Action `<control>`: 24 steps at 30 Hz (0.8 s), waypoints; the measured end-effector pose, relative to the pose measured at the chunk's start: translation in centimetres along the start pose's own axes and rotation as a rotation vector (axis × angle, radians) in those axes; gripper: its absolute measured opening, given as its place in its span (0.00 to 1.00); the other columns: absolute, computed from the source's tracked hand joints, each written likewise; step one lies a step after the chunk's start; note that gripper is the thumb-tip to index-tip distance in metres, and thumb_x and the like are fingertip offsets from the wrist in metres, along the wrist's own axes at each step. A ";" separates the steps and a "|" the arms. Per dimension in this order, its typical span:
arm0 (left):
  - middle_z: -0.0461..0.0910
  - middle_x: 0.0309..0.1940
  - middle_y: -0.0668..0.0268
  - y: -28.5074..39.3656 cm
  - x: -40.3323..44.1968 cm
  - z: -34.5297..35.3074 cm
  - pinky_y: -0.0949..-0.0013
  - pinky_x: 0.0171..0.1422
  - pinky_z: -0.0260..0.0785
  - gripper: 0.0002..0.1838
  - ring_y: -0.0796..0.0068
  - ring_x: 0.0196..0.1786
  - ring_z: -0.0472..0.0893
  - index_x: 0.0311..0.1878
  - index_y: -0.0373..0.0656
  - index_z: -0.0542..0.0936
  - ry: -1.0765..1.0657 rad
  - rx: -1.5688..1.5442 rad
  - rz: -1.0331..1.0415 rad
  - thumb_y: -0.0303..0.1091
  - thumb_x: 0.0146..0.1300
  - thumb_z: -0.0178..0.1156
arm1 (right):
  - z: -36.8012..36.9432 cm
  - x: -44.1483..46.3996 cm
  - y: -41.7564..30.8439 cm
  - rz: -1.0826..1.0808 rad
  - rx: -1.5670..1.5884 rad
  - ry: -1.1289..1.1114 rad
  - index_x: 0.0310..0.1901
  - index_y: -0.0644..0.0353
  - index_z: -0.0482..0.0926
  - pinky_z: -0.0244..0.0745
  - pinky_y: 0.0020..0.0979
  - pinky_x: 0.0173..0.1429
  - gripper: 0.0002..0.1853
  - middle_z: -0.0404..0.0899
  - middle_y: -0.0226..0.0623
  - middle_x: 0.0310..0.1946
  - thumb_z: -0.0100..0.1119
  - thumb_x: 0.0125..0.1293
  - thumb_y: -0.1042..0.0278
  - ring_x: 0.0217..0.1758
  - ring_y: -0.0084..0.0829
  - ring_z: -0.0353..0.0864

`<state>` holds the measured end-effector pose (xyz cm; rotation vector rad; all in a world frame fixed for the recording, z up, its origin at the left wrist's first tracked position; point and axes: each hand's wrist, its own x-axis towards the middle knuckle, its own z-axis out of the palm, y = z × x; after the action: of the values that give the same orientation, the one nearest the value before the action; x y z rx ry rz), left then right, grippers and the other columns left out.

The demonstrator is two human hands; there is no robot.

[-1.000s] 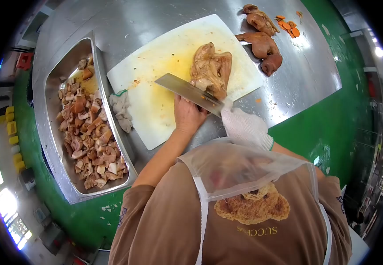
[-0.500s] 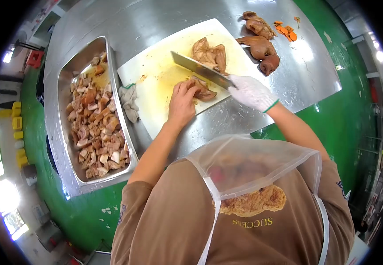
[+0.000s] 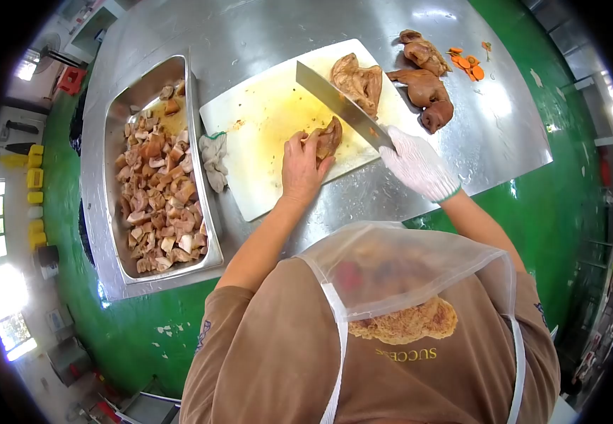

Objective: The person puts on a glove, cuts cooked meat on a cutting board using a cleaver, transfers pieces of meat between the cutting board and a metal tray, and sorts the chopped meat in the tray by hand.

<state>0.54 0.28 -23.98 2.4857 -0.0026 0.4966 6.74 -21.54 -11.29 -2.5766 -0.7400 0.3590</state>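
Observation:
My bare left hand (image 3: 302, 171) is closed on a small piece of cooked brown meat (image 3: 330, 137) at the near side of the white cutting board (image 3: 253, 116). In a white knit glove with a green cuff, my right hand (image 3: 419, 166) grips a cleaver (image 3: 340, 104). Its broad blade slants up and left above the board, to the right of the held piece and apart from it. Behind the blade lies a larger piece of brown meat (image 3: 358, 81) on the board. Yellowish juice and small crumbs cover much of the board's surface.
A deep steel tray (image 3: 216, 244) of chopped meat stands on the left of the steel table (image 3: 264, 35). Between tray and board lies a crumpled glove (image 3: 213, 162). Brown meat pieces (image 3: 423, 88) and carrot slices (image 3: 470, 65) sit at the far right.
The cleaver has lifted away to the right of the small meat piece. That piece has turned more upright in my left hand. The whole view has shifted slightly.

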 end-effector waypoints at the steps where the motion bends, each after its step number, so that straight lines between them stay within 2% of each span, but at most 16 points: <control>1: 0.66 0.54 0.50 -0.1 -0.2 0.1 0.55 0.63 0.63 0.28 0.49 0.56 0.68 0.57 0.39 0.71 0.003 0.002 0.012 0.36 0.54 0.69 | -0.2 -0.5 -0.4 -0.011 0.003 -0.022 0.43 0.62 0.69 0.72 0.52 0.42 0.12 0.77 0.58 0.32 0.48 0.66 0.61 0.39 0.58 0.77; 4: 0.67 0.53 0.51 -0.4 -0.1 0.3 0.55 0.61 0.64 0.23 0.49 0.55 0.69 0.53 0.38 0.73 0.022 0.016 0.053 0.34 0.55 0.65 | -0.6 -1.2 -1.2 -0.028 -0.024 -0.084 0.41 0.62 0.68 0.71 0.53 0.40 0.12 0.76 0.56 0.29 0.49 0.66 0.61 0.36 0.58 0.77; 6: 0.68 0.53 0.50 -0.1 0.1 0.5 0.54 0.61 0.64 0.20 0.49 0.54 0.69 0.51 0.37 0.73 0.034 0.030 0.070 0.32 0.56 0.62 | -0.4 -1.3 -0.6 -0.047 -0.039 -0.147 0.41 0.63 0.68 0.70 0.54 0.41 0.13 0.75 0.58 0.30 0.50 0.66 0.61 0.37 0.60 0.76; 10: 0.69 0.50 0.48 0.0 0.7 1.2 0.53 0.59 0.65 0.18 0.49 0.53 0.69 0.48 0.33 0.73 0.023 0.107 0.059 0.31 0.54 0.56 | 0.1 -0.7 -0.2 -0.046 -0.049 -0.239 0.41 0.64 0.67 0.71 0.54 0.40 0.12 0.76 0.58 0.30 0.48 0.66 0.62 0.36 0.60 0.77; 13: 0.67 0.50 0.47 -0.2 0.9 1.1 0.52 0.61 0.62 0.18 0.46 0.53 0.67 0.47 0.34 0.71 -0.080 0.043 0.001 0.30 0.53 0.55 | 2.0 3.0 -1.2 -0.067 -0.156 -0.273 0.41 0.64 0.67 0.72 0.53 0.38 0.11 0.77 0.57 0.29 0.46 0.67 0.64 0.33 0.58 0.78; 15: 0.68 0.50 0.46 -0.3 0.9 1.5 0.52 0.59 0.62 0.16 0.46 0.50 0.68 0.45 0.34 0.71 -0.048 0.042 0.017 0.28 0.53 0.56 | 6.2 5.8 -0.8 -0.223 -0.144 -0.123 0.40 0.65 0.67 0.72 0.52 0.36 0.10 0.77 0.55 0.27 0.46 0.67 0.65 0.31 0.57 0.78; 18: 0.68 0.49 0.48 -0.5 0.8 1.1 0.53 0.61 0.63 0.17 0.48 0.55 0.68 0.47 0.35 0.73 -0.016 0.037 0.025 0.30 0.54 0.57 | 6.2 6.8 -1.8 -0.134 -0.107 -0.099 0.40 0.65 0.67 0.72 0.53 0.37 0.10 0.76 0.56 0.26 0.47 0.67 0.65 0.32 0.57 0.78; 20: 0.68 0.50 0.48 -0.2 0.7 0.5 0.53 0.62 0.62 0.16 0.47 0.56 0.67 0.48 0.35 0.72 0.056 -0.032 0.030 0.29 0.56 0.58 | 5.6 6.4 -1.2 -0.157 -0.032 -0.053 0.41 0.65 0.67 0.72 0.53 0.38 0.10 0.76 0.57 0.26 0.47 0.67 0.65 0.32 0.57 0.78; 24: 0.68 0.49 0.49 -1.5 -0.4 0.3 0.56 0.64 0.61 0.12 0.49 0.55 0.67 0.48 0.35 0.71 0.228 -0.156 -0.123 0.24 0.60 0.55 | 2.0 3.6 -1.3 -0.184 -0.012 -0.027 0.43 0.64 0.68 0.72 0.53 0.39 0.12 0.76 0.58 0.27 0.47 0.67 0.63 0.35 0.57 0.78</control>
<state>0.47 1.36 -25.15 2.2492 0.1936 0.6963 8.45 -17.89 -12.83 -2.4935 -0.9823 0.3325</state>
